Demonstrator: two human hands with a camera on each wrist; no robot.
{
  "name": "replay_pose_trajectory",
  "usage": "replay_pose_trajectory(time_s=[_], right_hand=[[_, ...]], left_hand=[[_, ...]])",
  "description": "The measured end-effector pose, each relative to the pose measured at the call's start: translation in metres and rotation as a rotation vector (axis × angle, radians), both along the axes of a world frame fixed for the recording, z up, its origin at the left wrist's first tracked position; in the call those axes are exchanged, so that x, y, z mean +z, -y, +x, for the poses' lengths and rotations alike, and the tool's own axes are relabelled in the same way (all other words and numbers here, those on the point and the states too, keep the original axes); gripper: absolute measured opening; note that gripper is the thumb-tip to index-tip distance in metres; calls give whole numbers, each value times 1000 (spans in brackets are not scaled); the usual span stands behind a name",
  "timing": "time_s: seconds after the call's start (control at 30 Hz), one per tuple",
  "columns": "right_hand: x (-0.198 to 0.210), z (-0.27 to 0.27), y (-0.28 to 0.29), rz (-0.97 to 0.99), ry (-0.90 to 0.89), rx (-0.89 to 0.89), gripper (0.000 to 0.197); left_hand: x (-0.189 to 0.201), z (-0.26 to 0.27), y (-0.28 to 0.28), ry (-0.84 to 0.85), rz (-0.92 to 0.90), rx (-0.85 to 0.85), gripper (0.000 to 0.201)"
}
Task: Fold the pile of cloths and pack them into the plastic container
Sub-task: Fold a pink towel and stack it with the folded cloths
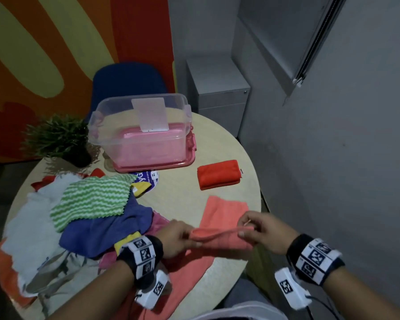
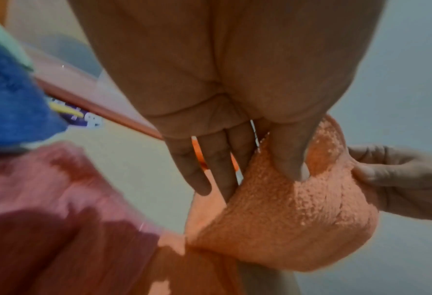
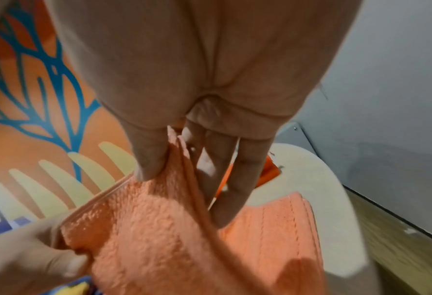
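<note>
Orange, red and yellow shapes cover the wall (image 1: 44, 42) at the left, and grey walls with a blind-covered window (image 1: 293, 35) close the right side of the dim room. Below them a round pale table (image 1: 178, 195) holds, from the left, a potted plant (image 1: 58, 137), a loose pile of cloths (image 1: 86, 211) with a green-striped one on top, a clear plastic container (image 1: 141, 132) standing on its pink lid with something pink showing through its walls, and a folded red cloth (image 1: 219, 174). Behind the container is a blue chair (image 1: 127, 82), and a grey cabinet (image 1: 219, 88) stands further right. At the near edge, the left hand (image 1: 178, 236) and right hand (image 1: 263, 229) each pinch one end of a peach cloth (image 1: 222, 234) between thumb and fingers, lifting a fold just above the table.
</note>
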State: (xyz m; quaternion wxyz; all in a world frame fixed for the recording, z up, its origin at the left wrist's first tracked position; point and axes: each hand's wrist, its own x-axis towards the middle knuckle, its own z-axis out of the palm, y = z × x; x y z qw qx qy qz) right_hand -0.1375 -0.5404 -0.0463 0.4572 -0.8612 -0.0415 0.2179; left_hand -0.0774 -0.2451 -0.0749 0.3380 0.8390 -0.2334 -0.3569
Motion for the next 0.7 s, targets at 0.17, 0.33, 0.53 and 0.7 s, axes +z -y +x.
replay_pose_trajectory(time_s=[0.17, 0.33, 0.53, 0.7], right_hand=[[-29, -4, 6, -46, -126, 4, 9], [-40, 13, 20, -57, -202, -88, 16], [-66, 43, 42, -173, -142, -327, 11], [-96, 59, 36, -368, -154, -293, 17]], left_hand=[[-25, -13, 4, -71, 39, -31, 19], [-35, 9, 23, -68, -41, 109, 29], [-47, 50, 62, -48, -30, 280, 29], [-64, 61, 71, -128, 53, 261, 61]])
